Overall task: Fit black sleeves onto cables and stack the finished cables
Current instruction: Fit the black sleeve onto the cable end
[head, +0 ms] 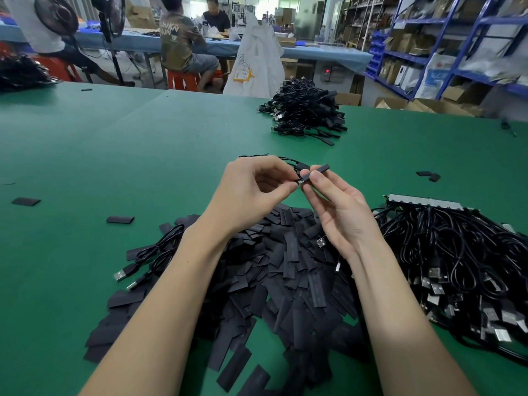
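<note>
Flat black sleeve pieces [285, 270] heap under your wrists.
Your left hand [254, 192] pinches a thin black cable's plug [300, 180]; your right hand [340, 207] grips a black tubular sleeve [315, 171] around it.

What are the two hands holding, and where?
Left hand pinches the cable near its connector end; right hand pinches a black sleeve around its middle.

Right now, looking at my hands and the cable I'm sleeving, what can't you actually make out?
Head view only:
- How far the sleeve sits on the cable: fingertips of the left hand and right hand cover the joint.
- Connector type at the tip: too small.
- Far cable stack: whether sleeved, too distant.
</note>
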### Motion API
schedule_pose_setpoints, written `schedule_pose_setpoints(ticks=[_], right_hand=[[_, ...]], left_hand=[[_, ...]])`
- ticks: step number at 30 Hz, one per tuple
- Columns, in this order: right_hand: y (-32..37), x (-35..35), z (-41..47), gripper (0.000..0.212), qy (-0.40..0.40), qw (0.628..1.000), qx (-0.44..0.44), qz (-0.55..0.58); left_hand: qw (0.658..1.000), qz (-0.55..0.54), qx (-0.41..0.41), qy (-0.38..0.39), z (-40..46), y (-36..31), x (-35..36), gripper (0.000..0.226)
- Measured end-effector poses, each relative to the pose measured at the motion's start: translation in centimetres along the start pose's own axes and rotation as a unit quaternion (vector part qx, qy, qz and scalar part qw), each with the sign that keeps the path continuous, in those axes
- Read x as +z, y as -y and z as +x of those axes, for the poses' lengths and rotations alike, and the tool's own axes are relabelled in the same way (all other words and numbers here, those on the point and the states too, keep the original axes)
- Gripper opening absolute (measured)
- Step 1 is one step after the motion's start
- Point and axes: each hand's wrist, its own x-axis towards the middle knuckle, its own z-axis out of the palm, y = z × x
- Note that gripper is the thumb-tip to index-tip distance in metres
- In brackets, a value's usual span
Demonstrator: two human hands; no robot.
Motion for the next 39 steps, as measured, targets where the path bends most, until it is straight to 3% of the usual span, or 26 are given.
schedule_pose_setpoints(ticks=[8, 19, 23, 39], right_hand=[[-0.1, 0.4, 0.0, 0.017, 0.006, 1.000, 0.006, -0.004], [0.0, 0.8, -0.1, 0.034, 0.000, 0.999, -0.024, -0.040], [-0.3, 1.3, -0.1, 0.027, -0.023, 0.995, -0.073, -0.058], [-0.5, 1.3, -0.1, 0.022, -0.047, 0.995, -0.068, -0.050]], left_hand=[[0.999, -0.045, -0.008, -0.004, 0.0, 0.0, 0.1, 0.007], [0.995, -0.094, -0.034, -0.015, -0.1, 0.4, 0.5, 0.011], [0.990, -0.128, -0.054, -0.014, 0.0, 0.6, 0.7, 0.011], [0.986, -0.137, -0.093, -0.013, -0.1, 0.8, 0.6, 0.011]])
